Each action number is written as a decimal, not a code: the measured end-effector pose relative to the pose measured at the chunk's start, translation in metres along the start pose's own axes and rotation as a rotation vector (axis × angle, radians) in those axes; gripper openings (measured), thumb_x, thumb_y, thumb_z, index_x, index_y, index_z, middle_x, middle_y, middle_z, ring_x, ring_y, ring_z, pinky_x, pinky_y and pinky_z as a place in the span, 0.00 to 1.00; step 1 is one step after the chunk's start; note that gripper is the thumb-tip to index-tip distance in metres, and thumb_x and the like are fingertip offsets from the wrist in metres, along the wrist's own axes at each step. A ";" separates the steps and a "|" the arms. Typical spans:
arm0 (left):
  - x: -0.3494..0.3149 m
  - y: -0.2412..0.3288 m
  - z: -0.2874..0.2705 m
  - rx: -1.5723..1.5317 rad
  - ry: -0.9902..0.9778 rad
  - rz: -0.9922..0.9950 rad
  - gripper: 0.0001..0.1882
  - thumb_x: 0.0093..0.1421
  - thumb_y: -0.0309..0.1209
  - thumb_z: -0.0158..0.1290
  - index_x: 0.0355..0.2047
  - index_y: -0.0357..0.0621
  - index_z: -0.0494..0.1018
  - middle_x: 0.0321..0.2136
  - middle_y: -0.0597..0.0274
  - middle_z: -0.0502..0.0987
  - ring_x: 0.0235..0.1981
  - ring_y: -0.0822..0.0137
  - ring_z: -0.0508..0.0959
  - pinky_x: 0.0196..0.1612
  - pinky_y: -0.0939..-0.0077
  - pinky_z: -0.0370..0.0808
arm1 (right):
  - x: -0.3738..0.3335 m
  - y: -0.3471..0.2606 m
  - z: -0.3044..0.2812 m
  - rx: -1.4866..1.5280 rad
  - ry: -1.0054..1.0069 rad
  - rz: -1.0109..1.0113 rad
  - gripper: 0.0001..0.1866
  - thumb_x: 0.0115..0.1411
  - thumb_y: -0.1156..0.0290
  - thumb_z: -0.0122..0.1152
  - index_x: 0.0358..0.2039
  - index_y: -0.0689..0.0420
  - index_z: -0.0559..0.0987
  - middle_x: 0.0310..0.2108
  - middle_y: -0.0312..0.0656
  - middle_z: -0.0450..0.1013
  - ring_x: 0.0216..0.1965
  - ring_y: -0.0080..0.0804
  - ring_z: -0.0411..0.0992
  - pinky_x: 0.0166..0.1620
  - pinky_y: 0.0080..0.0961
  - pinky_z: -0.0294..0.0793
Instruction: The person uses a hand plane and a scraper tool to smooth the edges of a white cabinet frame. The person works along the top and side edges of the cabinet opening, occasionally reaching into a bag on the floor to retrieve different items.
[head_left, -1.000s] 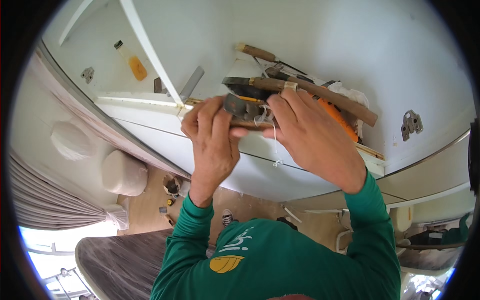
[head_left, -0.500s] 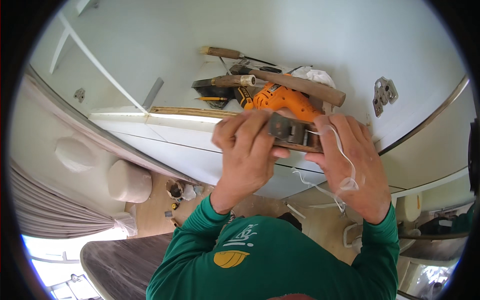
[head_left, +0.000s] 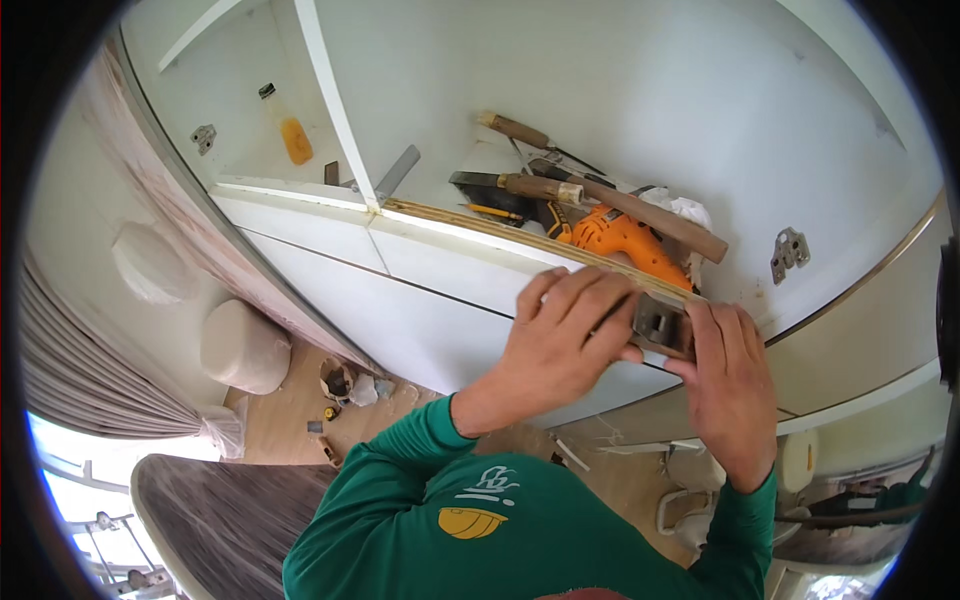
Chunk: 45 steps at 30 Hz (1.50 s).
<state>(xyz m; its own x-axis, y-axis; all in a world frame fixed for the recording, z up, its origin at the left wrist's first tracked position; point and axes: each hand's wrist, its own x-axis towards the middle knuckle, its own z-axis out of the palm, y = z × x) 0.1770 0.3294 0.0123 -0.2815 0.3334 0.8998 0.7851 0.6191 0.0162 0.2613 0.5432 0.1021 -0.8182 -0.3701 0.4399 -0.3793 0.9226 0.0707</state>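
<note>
Both of my hands are closed around a hand plane (head_left: 662, 326), a small block with a dark metal top. It lies at the right end of the cabinet's front edge (head_left: 455, 236), whose top shows a bare wood strip. My left hand (head_left: 562, 335) wraps the plane's left end, and my right hand (head_left: 732, 385) grips its right end. The plane's sole is hidden, so I cannot tell if it touches the edge. Just behind lies an orange power drill (head_left: 622, 240), beside a long wooden handle (head_left: 655, 215) and a wooden-handled chisel (head_left: 532, 187).
Another wooden-handled tool (head_left: 520, 131) and a yellow pencil (head_left: 494, 211) lie in the cabinet. A bottle of orange liquid (head_left: 292, 135) is in the left compartment. A metal hinge (head_left: 790, 252) juts from the right wall. A wrapped stool (head_left: 246, 345) stands on the floor at left.
My hands have moved right and slightly down with the plane. The long white shaving that hung over my right hand is gone from it. The view has shifted, bringing the bottle into sight.
</note>
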 end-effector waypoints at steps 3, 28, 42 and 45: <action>-0.002 -0.031 -0.021 0.040 0.009 -0.061 0.25 0.63 0.47 0.66 0.51 0.41 0.79 0.59 0.59 0.79 0.60 0.52 0.77 0.64 0.51 0.66 | 0.034 -0.021 0.013 0.078 0.000 -0.030 0.31 0.66 0.66 0.72 0.65 0.62 0.73 0.55 0.49 0.72 0.57 0.55 0.74 0.62 0.52 0.74; -0.035 -0.129 -0.078 0.229 0.029 -0.343 0.16 0.74 0.34 0.61 0.56 0.39 0.78 0.61 0.52 0.73 0.62 0.44 0.67 0.68 0.49 0.64 | 0.163 -0.066 0.072 0.322 0.012 -0.357 0.23 0.73 0.60 0.68 0.57 0.64 0.74 0.50 0.50 0.72 0.51 0.53 0.74 0.54 0.48 0.77; 0.006 -0.015 0.019 0.073 0.006 -0.162 0.19 0.68 0.43 0.65 0.50 0.43 0.81 0.59 0.59 0.75 0.61 0.49 0.68 0.64 0.51 0.62 | 0.043 0.032 0.018 0.176 -0.014 -0.071 0.27 0.68 0.59 0.71 0.58 0.65 0.75 0.50 0.47 0.73 0.51 0.48 0.74 0.54 0.46 0.76; 0.010 0.005 0.029 0.061 -0.003 -0.104 0.19 0.68 0.40 0.65 0.52 0.40 0.80 0.59 0.54 0.73 0.61 0.47 0.68 0.63 0.51 0.65 | 0.021 0.038 0.011 0.097 0.011 -0.030 0.30 0.65 0.62 0.73 0.61 0.64 0.74 0.52 0.47 0.73 0.53 0.49 0.74 0.56 0.47 0.76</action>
<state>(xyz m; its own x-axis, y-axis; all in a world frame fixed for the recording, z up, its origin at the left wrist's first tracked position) 0.1617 0.3565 0.0088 -0.3613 0.2669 0.8934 0.7165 0.6927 0.0829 0.2250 0.5696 0.1037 -0.8015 -0.3954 0.4486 -0.4438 0.8961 -0.0030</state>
